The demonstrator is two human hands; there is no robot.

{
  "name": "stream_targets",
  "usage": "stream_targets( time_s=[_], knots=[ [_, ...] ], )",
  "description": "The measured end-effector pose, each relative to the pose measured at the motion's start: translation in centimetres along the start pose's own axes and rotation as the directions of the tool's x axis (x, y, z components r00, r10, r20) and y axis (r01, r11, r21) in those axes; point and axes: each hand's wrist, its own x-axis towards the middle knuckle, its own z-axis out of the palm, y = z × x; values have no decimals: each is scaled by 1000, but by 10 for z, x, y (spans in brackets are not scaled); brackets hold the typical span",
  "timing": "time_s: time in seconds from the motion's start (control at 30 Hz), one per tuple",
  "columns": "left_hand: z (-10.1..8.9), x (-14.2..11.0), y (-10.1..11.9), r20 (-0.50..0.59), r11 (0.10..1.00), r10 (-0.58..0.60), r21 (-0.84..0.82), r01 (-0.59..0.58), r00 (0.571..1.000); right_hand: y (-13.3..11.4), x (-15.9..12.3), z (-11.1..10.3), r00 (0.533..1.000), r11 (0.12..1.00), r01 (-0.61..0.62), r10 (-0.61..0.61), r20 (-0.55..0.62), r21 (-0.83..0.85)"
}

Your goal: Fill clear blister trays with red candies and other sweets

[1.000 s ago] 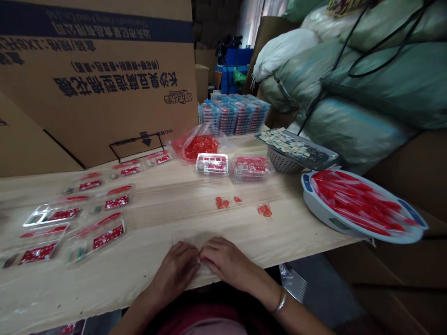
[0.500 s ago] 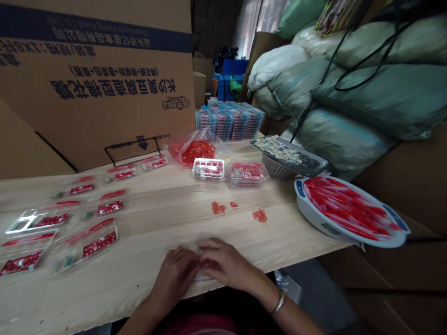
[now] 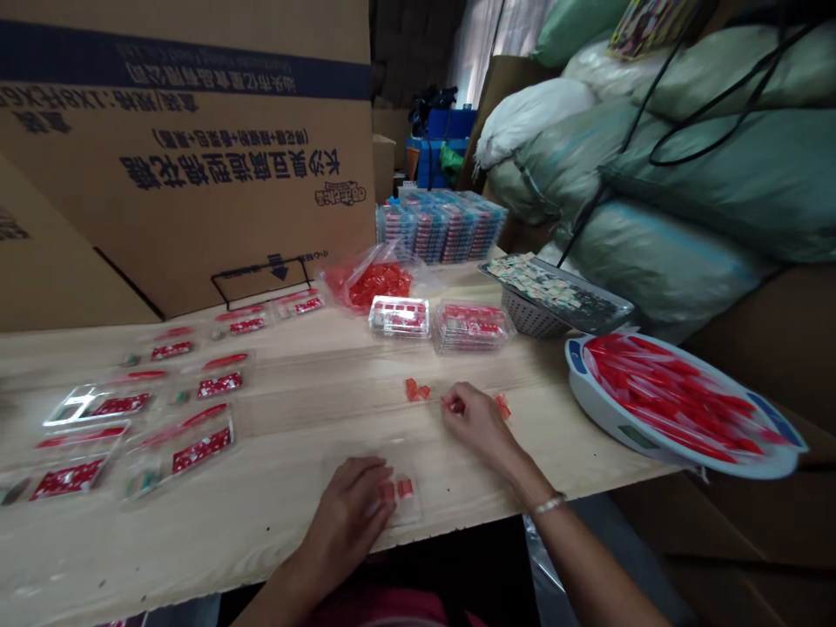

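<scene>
A clear plastic tray lies near the table's front edge with red translucent pieces in it. My left hand is closed over the tray's left part, its fingers covering some of the plastic. Farther forward and to the right, my right hand pinches a small red piece just above the tabletop. Loose red pieces lie to the left of that hand, and a few more sit partly hidden behind it.
Filled clear packs are spread on the left. A red-filled bag and stacked packs stand farther back. At right are a basin of red sticks and a tray of small packets. A big carton borders the back left.
My right hand has left the tray and reached forward right to the loose red pieces. My left hand stays at the tray, where red pieces now show. The view has shifted slightly.
</scene>
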Motion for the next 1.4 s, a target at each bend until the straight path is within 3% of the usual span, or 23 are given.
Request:
stream_targets(
  time_s=[0.07,0.17,0.3,0.4,0.53,0.6,0.67,0.7,0.73,0.8,0.83,0.87,0.93,1.0,1.1,1.2,1.27,1.33,1.4],
  knots=[
    [0,3,11,-28,946,-185,-276,170,982,-20,-23,5,989,954,-38,-7,148,299],
    [2,11,23,160,667,-414,-617,418,896,-44,-49,15,934,774,-167,-73,349,611],
    [2,15,29,363,318,-493,-771,552,791,-59,-60,21,891,650,-278,-101,443,707],
    [-6,9,30,507,121,-440,-785,608,742,-65,-67,23,873,647,-304,-105,476,700],
    [-14,-17,31,633,-25,-361,-740,672,685,-75,-90,34,913,762,-159,-129,387,627],
    [-12,-32,31,648,-103,-360,-742,662,671,-76,-104,42,937,824,24,-216,275,566],
    [-10,-43,31,630,-137,-384,-762,633,675,-75,-111,47,919,840,209,-343,192,500],
    [-10,-47,30,600,-94,-413,-777,623,685,-74,-112,49,902,839,274,-394,178,469],
    [-11,-48,28,547,9,-455,-786,618,703,-72,-110,51,886,840,321,-430,175,438],
    [-16,-45,23,338,379,-540,-720,581,771,-69,-98,52,866,859,383,-462,191,340],
    [-20,-42,19,193,586,-542,-610,532,818,-68,-90,53,854,868,418,-476,209,269],
    [-24,-38,15,62,757,-497,-457,467,866,-66,-82,55,836,866,461,-497,232,191],
    [-31,-33,7,-71,938,-325,-151,312,943,-65,-66,59,792,838,541,-536,292,68],
    [-34,-29,0,-47,983,-182,30,184,982,-64,-56,64,762,813,582,-551,340,12],
    [-31,-25,-8,-18,990,-84,112,86,996,-63,-51,73,762,821,571,-531,370,3],
    [-26,-21,-15,0,996,-39,85,39,999,-60,-51,76,820,895,437,-437,370,90],
    [-25,-20,-18,9,997,-58,46,58,998,-57,-51,73,888,949,243,-301,347,200],
    [-24,-20,-20,-19,996,-82,23,82,996,-56,-51,66,934,951,68,-167,316,303],
    [-22,-22,-19,-61,997,-75,28,76,995,-58,-51,58,946,943,47,-148,288,331]
  ],
)
